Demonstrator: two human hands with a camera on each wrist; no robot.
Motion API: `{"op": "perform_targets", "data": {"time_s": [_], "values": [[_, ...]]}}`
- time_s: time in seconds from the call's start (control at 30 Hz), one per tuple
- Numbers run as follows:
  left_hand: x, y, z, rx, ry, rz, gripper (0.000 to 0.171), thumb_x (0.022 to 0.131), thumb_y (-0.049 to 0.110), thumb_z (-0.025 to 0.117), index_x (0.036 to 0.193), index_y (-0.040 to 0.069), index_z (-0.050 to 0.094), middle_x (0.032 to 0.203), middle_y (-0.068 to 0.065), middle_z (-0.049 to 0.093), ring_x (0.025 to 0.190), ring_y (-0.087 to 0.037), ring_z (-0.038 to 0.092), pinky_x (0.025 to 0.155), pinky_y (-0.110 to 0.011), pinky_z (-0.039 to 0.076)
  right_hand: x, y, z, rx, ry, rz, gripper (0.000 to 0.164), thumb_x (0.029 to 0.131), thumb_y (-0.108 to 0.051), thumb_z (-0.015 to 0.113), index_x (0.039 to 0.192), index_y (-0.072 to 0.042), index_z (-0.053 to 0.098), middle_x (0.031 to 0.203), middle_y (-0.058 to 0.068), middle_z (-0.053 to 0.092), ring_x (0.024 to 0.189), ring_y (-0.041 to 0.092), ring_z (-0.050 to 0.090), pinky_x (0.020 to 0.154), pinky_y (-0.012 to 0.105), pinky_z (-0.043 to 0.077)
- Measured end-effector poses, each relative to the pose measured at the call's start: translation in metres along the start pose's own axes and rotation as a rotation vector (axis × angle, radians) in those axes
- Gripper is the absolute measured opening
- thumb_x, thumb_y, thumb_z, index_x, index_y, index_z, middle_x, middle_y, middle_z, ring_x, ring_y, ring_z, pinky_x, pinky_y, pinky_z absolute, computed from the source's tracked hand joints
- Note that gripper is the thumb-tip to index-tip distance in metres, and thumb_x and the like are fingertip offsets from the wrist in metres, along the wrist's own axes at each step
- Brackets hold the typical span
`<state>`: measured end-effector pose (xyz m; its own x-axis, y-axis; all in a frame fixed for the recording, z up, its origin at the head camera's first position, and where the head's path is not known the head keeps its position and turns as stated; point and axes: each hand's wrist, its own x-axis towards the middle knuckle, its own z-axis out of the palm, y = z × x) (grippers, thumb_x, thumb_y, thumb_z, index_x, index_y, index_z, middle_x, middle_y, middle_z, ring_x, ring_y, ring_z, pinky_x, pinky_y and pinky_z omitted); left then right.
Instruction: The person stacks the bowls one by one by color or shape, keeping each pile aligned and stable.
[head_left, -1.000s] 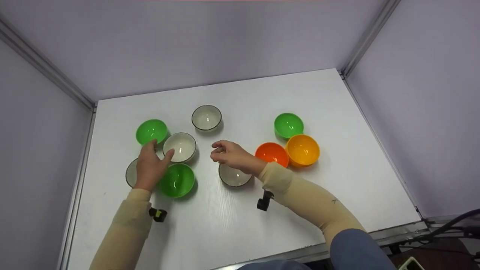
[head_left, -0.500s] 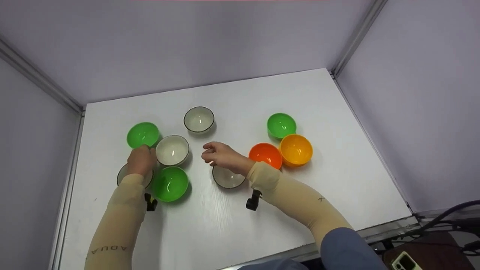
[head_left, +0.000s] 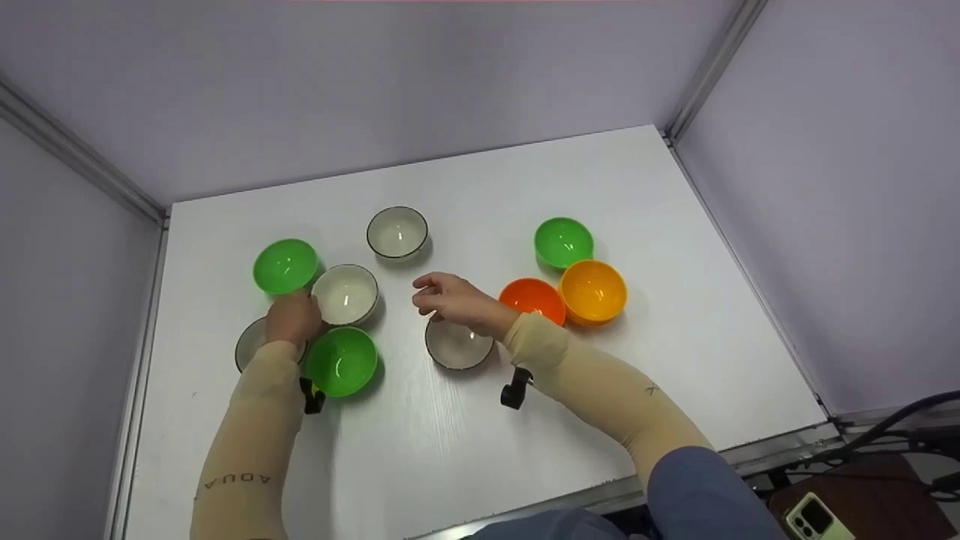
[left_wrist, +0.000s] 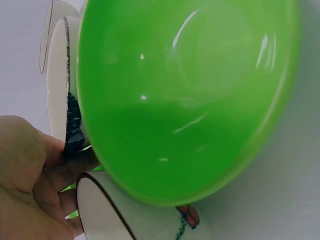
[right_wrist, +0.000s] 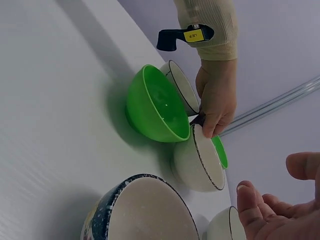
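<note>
My left hand (head_left: 293, 316) is at the near-left rim of a white bowl (head_left: 347, 295) with a dark edge, pinching that rim. In the left wrist view, the thumb is on the rim of this bowl (left_wrist: 57, 100) and the fingers reach down outside it. A green bowl (head_left: 342, 361) stands just in front, a white bowl (head_left: 250, 349) lies partly hidden under the hand, and a green bowl (head_left: 286, 267) stands behind. Holding nothing, my right hand (head_left: 454, 301) hovers with loosely bent fingers over another white bowl (head_left: 459, 346).
On the right of the white table (head_left: 420, 450) stand an orange-red bowl (head_left: 532, 298), a yellow-orange bowl (head_left: 593, 292) and a green bowl (head_left: 564, 243), close together. One more white bowl (head_left: 397, 232) sits farther back. Grey walls (head_left: 450, 82) enclose the table's back and sides.
My left hand has come down between the bowls, its spread thumb and fingers closing on the white bowl's rim. The right hand stays nearly in place; the head view has shifted slightly.
</note>
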<state>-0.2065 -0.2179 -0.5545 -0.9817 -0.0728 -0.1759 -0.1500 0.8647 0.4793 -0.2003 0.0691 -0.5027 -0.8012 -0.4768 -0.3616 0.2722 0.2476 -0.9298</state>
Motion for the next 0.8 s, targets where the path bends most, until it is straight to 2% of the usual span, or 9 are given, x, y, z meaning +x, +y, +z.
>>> {"op": "perform_targets", "data": {"time_s": [0.23, 0.37, 0.47, 0.6, 0.7, 0.8], "values": [[0.002, 0.001, 0.003, 0.056, 0.03, 0.028, 0.029, 0.094, 0.011, 0.035, 0.091, -0.006, 0.058, 0.084, -0.026, 0.059, 0.08, -0.042, 0.056, 0.07, -0.054, 0.043, -0.002, 0.001, -0.004, -0.004, 0.005, -0.003, 0.038, 0.087, -0.016, 0.057, 0.123, -0.005, 0.049, 0.103, 0.009, 0.059, 0.102, 0.034, 0.053, 0.087, 0.046, 0.045], [0.002, 0.001, 0.002, 0.045, 0.03, 0.022, 0.03, 0.093, 0.012, 0.034, 0.089, -0.006, 0.058, 0.083, -0.026, 0.06, 0.08, -0.042, 0.056, 0.071, -0.054, 0.043, -0.002, 0.001, -0.005, -0.008, 0.015, -0.006, 0.038, 0.087, -0.015, 0.057, 0.123, -0.004, 0.048, 0.103, 0.01, 0.059, 0.1, 0.032, 0.054, 0.087, 0.046, 0.045], [0.001, 0.0, 0.003, 0.041, 0.026, 0.019, 0.03, 0.094, 0.013, 0.035, 0.088, -0.006, 0.059, 0.083, -0.026, 0.06, 0.08, -0.042, 0.056, 0.07, -0.053, 0.043, -0.012, -0.009, -0.003, -0.029, 0.024, -0.003, 0.038, 0.088, -0.012, 0.054, 0.124, -0.002, 0.047, 0.102, 0.01, 0.058, 0.095, 0.028, 0.056, 0.084, 0.041, 0.047], [0.001, -0.001, 0.003, 0.051, 0.029, 0.019, 0.031, 0.094, 0.013, 0.036, 0.089, -0.007, 0.059, 0.083, -0.027, 0.06, 0.079, -0.042, 0.057, 0.069, -0.053, 0.044, -0.016, -0.014, -0.002, -0.049, 0.01, 0.01, 0.039, 0.089, -0.01, 0.052, 0.126, 0.001, 0.045, 0.102, 0.009, 0.057, 0.096, 0.029, 0.055, 0.083, 0.04, 0.048], [-0.001, -0.003, 0.003, 0.058, 0.039, 0.018, 0.032, 0.094, 0.012, 0.035, 0.09, -0.008, 0.059, 0.085, -0.028, 0.06, 0.081, -0.043, 0.058, 0.069, -0.053, 0.044, -0.007, -0.003, -0.004, -0.03, -0.001, 0.012, 0.042, 0.089, -0.012, 0.055, 0.128, 0.0, 0.044, 0.106, 0.012, 0.057, 0.101, 0.032, 0.054, 0.087, 0.044, 0.045], [0.0, -0.003, 0.003, 0.062, 0.061, 0.02, 0.033, 0.094, 0.011, 0.033, 0.09, -0.009, 0.059, 0.087, -0.029, 0.06, 0.083, -0.044, 0.057, 0.069, -0.054, 0.045, -0.003, 0.002, -0.005, -0.015, 0.007, 0.008, 0.042, 0.088, -0.014, 0.056, 0.127, -0.002, 0.045, 0.11, 0.015, 0.056, 0.099, 0.03, 0.055, 0.088, 0.046, 0.044]]}}
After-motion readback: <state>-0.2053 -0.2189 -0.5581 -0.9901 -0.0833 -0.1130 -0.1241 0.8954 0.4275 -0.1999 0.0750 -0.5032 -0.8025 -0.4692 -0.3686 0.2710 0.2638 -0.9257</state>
